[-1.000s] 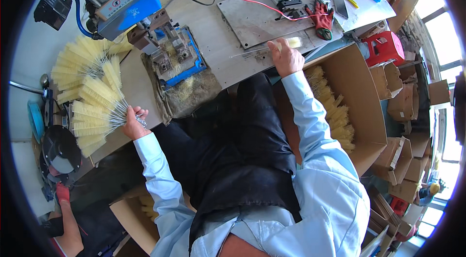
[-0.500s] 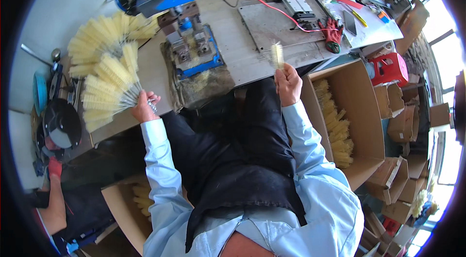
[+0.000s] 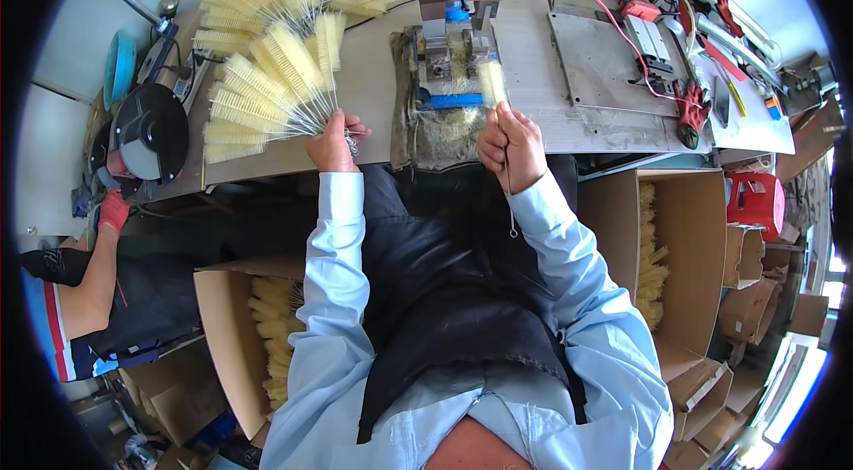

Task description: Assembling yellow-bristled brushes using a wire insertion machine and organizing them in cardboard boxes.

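Head: single brush point(image 3: 491, 84), pale yel., loop-ended

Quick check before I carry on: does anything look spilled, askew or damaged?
Yes, mild mess: pale scraps, apparently shed bristle, lie loose on the stained cloth below the blue-edged press base. They look odd because they are scattered like debris. The brush in the right hand shows no clear damage.
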`<move>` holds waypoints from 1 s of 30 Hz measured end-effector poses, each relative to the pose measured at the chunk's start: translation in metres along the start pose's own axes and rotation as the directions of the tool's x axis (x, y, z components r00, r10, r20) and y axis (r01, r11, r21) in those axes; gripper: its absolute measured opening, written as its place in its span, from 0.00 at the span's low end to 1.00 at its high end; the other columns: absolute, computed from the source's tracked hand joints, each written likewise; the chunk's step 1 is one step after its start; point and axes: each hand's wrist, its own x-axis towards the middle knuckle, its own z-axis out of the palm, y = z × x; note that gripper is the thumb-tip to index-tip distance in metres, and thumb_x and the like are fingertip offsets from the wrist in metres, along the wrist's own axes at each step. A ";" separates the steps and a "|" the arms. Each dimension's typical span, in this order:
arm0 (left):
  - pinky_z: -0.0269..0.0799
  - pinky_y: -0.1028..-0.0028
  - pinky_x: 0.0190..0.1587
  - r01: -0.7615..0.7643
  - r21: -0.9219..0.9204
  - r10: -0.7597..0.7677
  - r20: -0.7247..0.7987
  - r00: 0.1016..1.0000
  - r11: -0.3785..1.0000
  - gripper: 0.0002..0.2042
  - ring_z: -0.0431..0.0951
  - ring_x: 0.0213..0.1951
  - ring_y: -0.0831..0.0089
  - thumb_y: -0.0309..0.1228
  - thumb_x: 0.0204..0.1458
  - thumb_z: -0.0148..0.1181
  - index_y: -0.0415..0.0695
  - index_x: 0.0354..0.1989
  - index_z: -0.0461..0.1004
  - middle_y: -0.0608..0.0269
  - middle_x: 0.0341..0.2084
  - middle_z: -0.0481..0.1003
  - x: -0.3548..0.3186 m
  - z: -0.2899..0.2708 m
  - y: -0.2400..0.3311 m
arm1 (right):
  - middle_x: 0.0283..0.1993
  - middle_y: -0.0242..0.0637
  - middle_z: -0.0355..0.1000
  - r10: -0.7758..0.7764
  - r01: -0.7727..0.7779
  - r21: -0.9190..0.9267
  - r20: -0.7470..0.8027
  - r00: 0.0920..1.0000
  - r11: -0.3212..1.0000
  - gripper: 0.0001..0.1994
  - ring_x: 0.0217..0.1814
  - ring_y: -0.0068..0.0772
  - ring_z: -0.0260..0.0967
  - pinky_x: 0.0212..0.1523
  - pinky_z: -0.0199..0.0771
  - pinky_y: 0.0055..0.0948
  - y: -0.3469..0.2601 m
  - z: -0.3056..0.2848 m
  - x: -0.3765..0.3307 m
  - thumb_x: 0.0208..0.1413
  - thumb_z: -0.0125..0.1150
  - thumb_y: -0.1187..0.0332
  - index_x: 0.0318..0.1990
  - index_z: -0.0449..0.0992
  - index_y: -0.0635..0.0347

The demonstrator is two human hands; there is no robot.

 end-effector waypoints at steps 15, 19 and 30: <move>0.78 0.65 0.25 -0.049 0.081 0.051 -0.023 0.998 0.996 0.06 0.75 0.20 0.69 0.27 0.57 0.57 0.36 0.34 0.72 0.56 0.22 0.75 0.003 0.006 0.002 | 0.18 0.24 0.52 0.058 -0.069 0.147 0.079 0.995 0.987 0.12 0.16 0.18 0.47 0.14 0.47 0.20 -0.015 0.006 0.069 0.68 0.45 0.61 0.34 0.63 0.57; 0.77 0.67 0.25 -0.109 -0.071 0.108 -0.018 0.994 0.991 0.06 0.75 0.21 0.71 0.27 0.57 0.57 0.36 0.35 0.73 0.58 0.22 0.75 -0.022 0.009 0.002 | 0.18 0.24 0.52 0.055 -0.059 0.113 0.041 0.998 0.992 0.12 0.15 0.18 0.47 0.13 0.48 0.21 -0.016 0.009 0.067 0.68 0.45 0.62 0.32 0.63 0.57; 0.80 0.67 0.27 -0.013 -0.134 0.028 0.110 0.993 0.991 0.04 0.75 0.22 0.74 0.25 0.54 0.62 0.41 0.35 0.74 0.64 0.24 0.73 -0.050 0.029 -0.006 | 0.19 0.25 0.56 -0.093 0.046 -0.233 -0.195 0.976 0.971 0.15 0.14 0.18 0.49 0.13 0.48 0.20 -0.050 -0.045 0.068 0.67 0.48 0.58 0.38 0.69 0.63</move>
